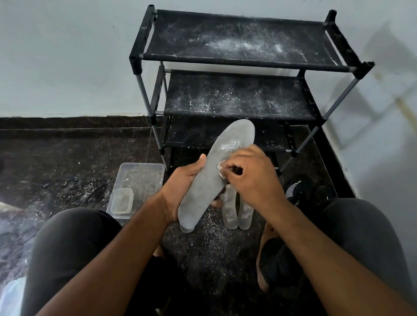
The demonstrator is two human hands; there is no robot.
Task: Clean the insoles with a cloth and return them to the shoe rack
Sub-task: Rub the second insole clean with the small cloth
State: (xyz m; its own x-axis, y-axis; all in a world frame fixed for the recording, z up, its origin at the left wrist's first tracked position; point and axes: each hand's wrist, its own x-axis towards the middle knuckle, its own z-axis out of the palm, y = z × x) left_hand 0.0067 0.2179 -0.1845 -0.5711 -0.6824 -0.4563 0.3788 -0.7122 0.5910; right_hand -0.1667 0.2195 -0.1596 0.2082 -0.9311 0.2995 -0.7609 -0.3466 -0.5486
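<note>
Here the long grey foam insole point(216, 172) slants heel-near, toe toward the black fabric shoe rack point(241, 94), left hand point(180, 187) wrapped under it, right hand point(252, 176) pinching a small white cloth point(221, 167) against its middle.

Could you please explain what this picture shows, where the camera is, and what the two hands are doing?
There is no machine here: a person wears a wide-angle camera on the head, looking down at their own hands and knees. The left hand holds a grey insole in its grip. The right hand pinches a small white cloth against it, apparently wiping. On the dark, dusty floor lie two more insoles and a clear plastic tub with a smaller one inside. Behind stands a black shoe rack, its shelves speckled with white powder.
</note>
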